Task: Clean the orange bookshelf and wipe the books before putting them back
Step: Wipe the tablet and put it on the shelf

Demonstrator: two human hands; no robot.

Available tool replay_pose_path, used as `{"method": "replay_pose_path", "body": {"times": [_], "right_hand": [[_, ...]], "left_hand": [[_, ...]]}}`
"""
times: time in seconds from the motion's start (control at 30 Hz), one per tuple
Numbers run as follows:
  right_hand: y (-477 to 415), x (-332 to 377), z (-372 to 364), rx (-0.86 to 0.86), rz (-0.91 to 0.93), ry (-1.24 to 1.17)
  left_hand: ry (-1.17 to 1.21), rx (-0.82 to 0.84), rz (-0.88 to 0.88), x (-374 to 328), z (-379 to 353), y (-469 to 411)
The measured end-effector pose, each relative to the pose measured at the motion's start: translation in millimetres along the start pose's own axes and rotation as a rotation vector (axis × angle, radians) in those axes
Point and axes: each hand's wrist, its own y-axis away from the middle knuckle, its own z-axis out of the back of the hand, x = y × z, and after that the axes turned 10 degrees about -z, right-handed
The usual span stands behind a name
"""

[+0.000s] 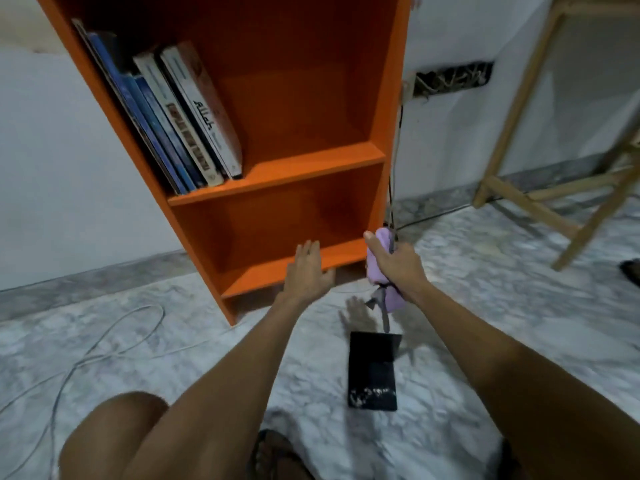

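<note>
While my right hand (398, 263) has its fingers (374, 243) curled tight round the purple cloth (374, 271), bunched into a wad just off the lower right corner of the orange bookshelf (311, 160), my left hand (306, 273) is flat and holds nothing, fingers (306, 250) straight and close together in front of the bookshelf's bottom board; whether they touch its edge I cannot tell. I judge the cloth to be soft and light. It will squash to any shape, so I would keep it packed in my palm with one broad face free for wiping. In front of the bookshelf, nearer to me and below my right hand, a black book (374, 372) lies flat on the floor (485, 306). It looks thin, stiff and light, with a cover that may be slick. I would take it by a long edge, thumb on top, not by a corner. Inside the bookshelf, on the shelf above the bottom compartment, a row of books (180, 126) leans against the left wall. They look tall and slim, likely to slump if one is drawn out, so each wants a pinch across the spine while its neighbours are steadied. Left of the bookshelf a grey cable (104, 341) loops over the floor, and to its right stands a wooden frame (519, 109).
</note>
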Motion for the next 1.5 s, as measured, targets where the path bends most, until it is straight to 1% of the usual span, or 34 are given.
{"method": "replay_pose_path", "body": {"times": [0.1, 0.2, 0.3, 0.4, 0.47, 0.57, 0.63, 0.7, 0.77, 0.8, 0.9, 1.03, 1.13, 1.2, 1.27, 1.33, 1.37, 1.43, 1.5], "right_hand": [[-9.1, -54.5, 9.1, -0.034, -0.203, -0.042], [-18.6, -100.2, 17.2, -0.064, -0.286, -0.098], [-28.1, -137.4, 23.0, -0.025, -0.319, -0.112], [-43.4, -167.2, 24.1, -0.038, -0.437, -0.142], [-53.7, -188.7, 24.1, 0.021, -0.508, -0.165], [-55.6, -209.2, 25.1, 0.104, -0.564, -0.223], [-58.4, -224.6, 26.6, 0.117, -0.569, -0.269], [-58.3, -234.1, 27.2, 0.134, -0.584, -0.297], [-59.7, -242.5, 29.3, 0.153, -0.579, -0.342], [-59.9, -245.8, 31.0, 0.143, -0.577, -0.355], [-55.1, -236.6, 37.2, 0.121, -0.523, -0.318], [-51.0, -218.8, 49.0, 0.072, -0.411, -0.23], [-52.8, -190.6, 58.9, -0.119, -0.365, -0.018], [-49.9, -161.9, 65.2, -0.26, -0.248, 0.109], [-50.4, -136.8, 69.9, -0.355, -0.085, 0.185], [-49.3, -113.1, 71.9, -0.391, 0.034, 0.235], [-47.3, -103.0, 71.3, -0.378, 0.075, 0.26], [-36.7, -76.3, 67.9, -0.355, 0.124, 0.305], [-23.6, -52.6, 60.5, -0.395, 0.197, 0.395]], "left_hand": [[0.087, 0.264, 0.009, 11.7, -51.4, 17.3], [0.133, 0.435, 0.057, 27.6, -94.8, 27.4], [0.157, 0.495, 0.103, 46.8, -134.1, 31.3], [0.174, 0.534, 0.141, 61.9, -167.0, 24.4], [0.207, 0.543, 0.156, 69.5, -188.4, 17.2], [0.278, 0.501, 0.163, 77.6, -213.3, 13.5], [0.3, 0.461, 0.175, 79.5, -227.1, 12.2], [0.327, 0.381, 0.185, 78.5, -235.3, 11.5], [0.33, 0.323, 0.158, 73.5, -240.6, 8.4], [0.326, 0.325, 0.135, 69.1, -240.5, 8.0], [0.249, 0.335, 0.062, 55.7, -237.8, 5.1], [0.248, 0.229, 0.014, 34.0, -213.0, -3.9], [0.262, 0.143, -0.086, 9.1, -173.9, -12.2], [0.264, 0.07, -0.154, -10.4, -143.2, -17.0], [0.252, -0.01, -0.272, -30.9, -111.9, -17.3], [0.252, -0.093, -0.399, -53.3, -82.8, -15.2], [0.257, -0.131, -0.447, -64.4, -70.6, -13.1], [0.242, -0.213, -0.577, -90.2, -42.1, -7.5], [0.196, -0.25, -0.678, -107.6, -20.9, -3.8]]}}
